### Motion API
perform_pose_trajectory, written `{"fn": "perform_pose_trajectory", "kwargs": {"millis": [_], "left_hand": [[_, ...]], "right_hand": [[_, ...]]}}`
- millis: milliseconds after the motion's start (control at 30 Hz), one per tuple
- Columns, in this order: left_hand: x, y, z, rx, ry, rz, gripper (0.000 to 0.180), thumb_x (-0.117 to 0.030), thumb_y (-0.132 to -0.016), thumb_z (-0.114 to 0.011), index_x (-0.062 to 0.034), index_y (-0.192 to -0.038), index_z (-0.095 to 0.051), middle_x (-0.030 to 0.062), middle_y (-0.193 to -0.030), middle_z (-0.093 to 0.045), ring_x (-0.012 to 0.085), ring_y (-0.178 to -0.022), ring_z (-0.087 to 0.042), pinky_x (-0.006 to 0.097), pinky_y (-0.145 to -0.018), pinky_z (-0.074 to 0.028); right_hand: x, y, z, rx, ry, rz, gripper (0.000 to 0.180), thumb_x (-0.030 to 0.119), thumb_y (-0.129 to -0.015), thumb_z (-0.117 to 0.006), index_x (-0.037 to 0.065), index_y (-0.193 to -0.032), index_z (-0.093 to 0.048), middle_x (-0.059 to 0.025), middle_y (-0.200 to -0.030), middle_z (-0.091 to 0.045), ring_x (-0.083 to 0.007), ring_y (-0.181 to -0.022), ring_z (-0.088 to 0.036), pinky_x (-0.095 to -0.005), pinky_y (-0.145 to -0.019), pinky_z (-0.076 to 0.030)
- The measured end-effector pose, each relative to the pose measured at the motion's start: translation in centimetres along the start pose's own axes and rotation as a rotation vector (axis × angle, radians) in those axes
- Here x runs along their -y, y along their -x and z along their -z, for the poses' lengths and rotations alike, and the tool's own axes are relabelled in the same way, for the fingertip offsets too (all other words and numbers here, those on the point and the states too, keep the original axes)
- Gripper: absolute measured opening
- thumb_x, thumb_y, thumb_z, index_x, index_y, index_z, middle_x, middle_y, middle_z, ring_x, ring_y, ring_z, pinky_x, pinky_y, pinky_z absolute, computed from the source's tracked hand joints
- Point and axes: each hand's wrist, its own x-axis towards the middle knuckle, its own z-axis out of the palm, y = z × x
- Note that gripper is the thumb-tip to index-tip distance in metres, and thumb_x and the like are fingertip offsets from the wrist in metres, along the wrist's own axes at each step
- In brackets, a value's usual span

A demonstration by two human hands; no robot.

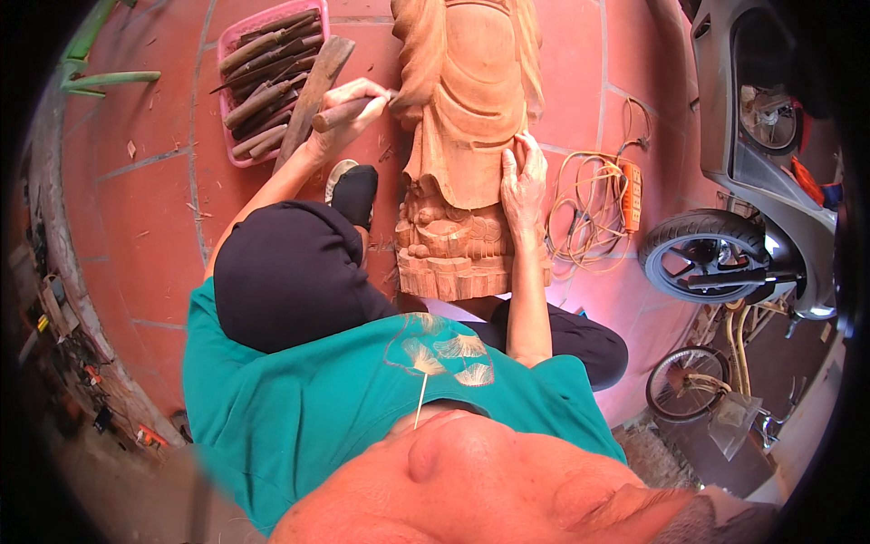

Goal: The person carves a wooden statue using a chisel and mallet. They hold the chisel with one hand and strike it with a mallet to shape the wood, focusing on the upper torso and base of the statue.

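Nearby, pink tray, wooden-handled chisels inside

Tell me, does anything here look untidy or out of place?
Mostly the orange cord: it lies in a loose tangle on the red tiles, right of the wooden statue. Small wood chips are scattered on the tiles too. The tools in the pink tray lie roughly parallel.

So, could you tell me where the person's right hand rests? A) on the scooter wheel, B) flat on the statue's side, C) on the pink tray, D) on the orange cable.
B: the right hand lies flat against the statue, while the left hand holds a chisel.
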Motion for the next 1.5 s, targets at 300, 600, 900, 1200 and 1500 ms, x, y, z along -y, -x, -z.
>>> {"fn": "perform_pose_trajectory", "kwargs": {"millis": [300, 600, 900, 1200, 1500], "left_hand": [[0.1, -5.1, -3.6, 0.039, -0.226, -0.364, 0.018, 0.003, -0.085, -0.073, -0.0013, -0.102, -0.066, 0.0154, -0.106, -0.070, 0.0318, -0.096, -0.070, 0.037, -0.084, -0.059], [-1.4, -0.2, -1.3, 0.128, -0.183, -0.162, 0.017, 0.006, -0.080, -0.072, -0.0018, -0.095, -0.067, 0.0130, -0.097, -0.072, 0.0277, -0.089, -0.073, 0.036, -0.080, -0.060], [0.7, -5.1, -4.4, 0.093, -0.280, -0.351, 0.024, -0.001, -0.082, -0.074, -0.0008, -0.102, -0.063, 0.0153, -0.106, -0.067, 0.0346, -0.099, -0.068, 0.040, -0.086, -0.058], [-1.0, 0.0, -2.0, 0.115, -0.289, -0.212, 0.020, 0.008, -0.078, -0.074, -0.0006, -0.095, -0.067, 0.0141, -0.099, -0.071, 0.0294, -0.091, -0.072, 0.036, -0.080, -0.060], [-0.4, -5.4, -4.8, 0.060, -0.316, -0.359, 0.022, 0.004, -0.080, -0.076, -0.0028, -0.099, -0.066, 0.0137, -0.103, -0.070, 0.0312, -0.094, -0.071, 0.037, -0.081, -0.059]], "right_hand": [[0.4, 0.3, 0.2, 0.021, 0.034, -0.018, 0.036, 0.020, -0.101, -0.067, 0.006, -0.133, -0.059, -0.0174, -0.138, -0.061, -0.0347, -0.131, -0.055, -0.0442, -0.111, -0.043], [0.4, 0.3, -0.3, -0.016, -0.001, -0.020, 0.035, 0.020, -0.098, -0.069, 0.007, -0.129, -0.061, -0.0167, -0.137, -0.062, -0.0350, -0.128, -0.057, -0.0452, -0.109, -0.043], [0.0, 0.4, -0.1, -0.002, 0.016, -0.015, 0.035, 0.019, -0.099, -0.067, 0.007, -0.131, -0.060, -0.0163, -0.138, -0.062, -0.0349, -0.128, -0.056, -0.0446, -0.110, -0.043], [0.0, 0.6, -0.3, -0.042, 0.005, 0.007, 0.036, 0.019, -0.098, -0.069, 0.008, -0.131, -0.060, -0.0154, -0.137, -0.062, -0.0346, -0.127, -0.056, -0.0444, -0.109, -0.043], [0.1, 0.3, -0.4, -0.069, 0.024, -0.002, 0.035, 0.022, -0.096, -0.071, 0.007, -0.126, -0.063, -0.0148, -0.133, -0.064, -0.0340, -0.125, -0.058, -0.0459, -0.108, -0.044]]}}
